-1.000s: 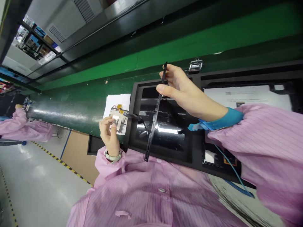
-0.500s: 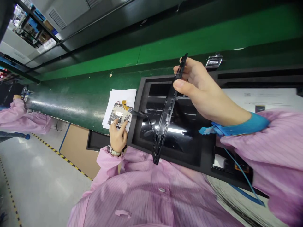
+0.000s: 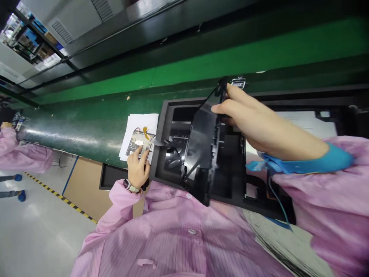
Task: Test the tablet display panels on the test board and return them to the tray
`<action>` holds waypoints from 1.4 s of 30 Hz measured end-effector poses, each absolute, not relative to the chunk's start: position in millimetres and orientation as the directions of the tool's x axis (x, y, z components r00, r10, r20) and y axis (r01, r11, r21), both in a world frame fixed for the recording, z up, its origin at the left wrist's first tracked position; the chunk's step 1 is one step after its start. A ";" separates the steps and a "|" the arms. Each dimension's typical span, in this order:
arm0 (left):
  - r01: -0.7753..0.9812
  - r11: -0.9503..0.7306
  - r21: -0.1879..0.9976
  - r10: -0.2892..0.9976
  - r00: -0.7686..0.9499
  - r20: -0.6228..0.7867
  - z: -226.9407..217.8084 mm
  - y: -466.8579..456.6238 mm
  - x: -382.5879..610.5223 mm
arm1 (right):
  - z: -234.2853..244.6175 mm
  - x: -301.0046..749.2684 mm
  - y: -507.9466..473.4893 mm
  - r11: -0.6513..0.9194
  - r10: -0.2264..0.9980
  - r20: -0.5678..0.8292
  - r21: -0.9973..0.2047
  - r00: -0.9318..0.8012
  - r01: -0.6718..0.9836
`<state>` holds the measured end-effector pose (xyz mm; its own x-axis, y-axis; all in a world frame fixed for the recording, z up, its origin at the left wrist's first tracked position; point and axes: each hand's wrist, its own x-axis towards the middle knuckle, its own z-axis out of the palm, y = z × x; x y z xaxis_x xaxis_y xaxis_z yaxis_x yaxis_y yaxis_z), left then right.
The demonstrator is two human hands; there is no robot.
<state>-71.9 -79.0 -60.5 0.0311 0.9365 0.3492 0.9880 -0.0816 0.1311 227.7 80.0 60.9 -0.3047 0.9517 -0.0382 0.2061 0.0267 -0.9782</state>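
Note:
My right hand [image 3: 235, 109] grips a thin black plastic panel [image 3: 200, 134] by its upper end, thumb on the broad face. The panel is tilted on edge above a black tray, with clip-like notches along one side. A dark wire and a flat cable [image 3: 158, 142] lead from near the panel toward a circuit board [image 3: 137, 142] with an orange ribbon. That board lies on white paper [image 3: 128, 125] left of the tray. My left hand [image 3: 138, 167] rests on the board's near part, fingers apart and touching it.
The black foam-like tray [image 3: 158, 154] holds a glossy dark screen-like part [image 3: 173, 157]. Right of it lie more trays and a whitish sheet [image 3: 305, 123]. A metal latch [image 3: 238, 82] sits behind on the green bench [image 3: 86, 115]. A co-worker's pink sleeve [image 3: 25, 157] shows at far left.
My right hand has turned the black panel, so its broad glossy face now shows instead of the narrow clipped edge. My left hand stays on the board. The view has shifted slightly.

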 end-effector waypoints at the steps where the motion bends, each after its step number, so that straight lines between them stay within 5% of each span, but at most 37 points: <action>1: 0.982 -0.098 0.162 0.933 0.034 0.358 -57.3 -76.7 -73.3 | 64.6 233.6 78.0 -0.069 0.950 -0.132 -0.973 -0.285 0.219; 6: 0.893 -0.214 0.397 0.885 0.005 0.465 -29.2 -47.7 -82.3 | 57.7 258.1 76.2 -0.325 0.911 -0.369 -0.917 -0.182 0.229; 11: 0.801 -0.448 0.396 0.849 0.241 0.470 -15.1 3.2 -80.5 | 19.5 256.4 80.5 -0.369 0.910 -0.393 -0.913 -0.135 0.171; 15: 0.803 -0.460 0.380 0.845 0.263 0.466 -24.8 29.9 -74.6 | -12.3 244.3 81.1 -0.274 0.942 -0.303 -0.942 -0.145 0.193; 20: 0.758 -0.461 0.461 0.839 0.204 0.504 -34.3 33.0 -71.5 | -23.8 237.7 77.1 -0.142 0.970 -0.213 -0.890 -0.120 0.434; 24: 0.707 -0.493 0.507 0.828 0.203 0.523 -35.0 30.7 -69.8 | -11.0 237.5 65.1 0.153 0.980 -0.002 -0.637 -0.201 0.755; 28: 0.713 -0.489 0.502 0.840 0.229 0.492 -33.9 31.4 -67.9 | 8.1 217.2 49.6 0.446 0.894 0.197 -0.470 -0.403 0.761; 33: 0.759 -0.462 0.458 0.850 0.232 0.472 -32.9 30.8 -68.2 | 19.7 160.3 45.4 0.618 0.718 0.140 -0.578 -0.682 0.532; 42: 0.741 -0.568 0.358 0.761 0.309 0.570 -37.4 28.8 -69.6 | -0.9 120.1 57.8 0.494 0.762 0.112 -0.738 -0.638 0.460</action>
<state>-69.6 28.8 -37.4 0.3087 0.7613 0.5702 0.7410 -0.5683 0.3577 120.1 57.8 -0.9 -0.6382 0.7617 0.1121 0.4601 0.4941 -0.7377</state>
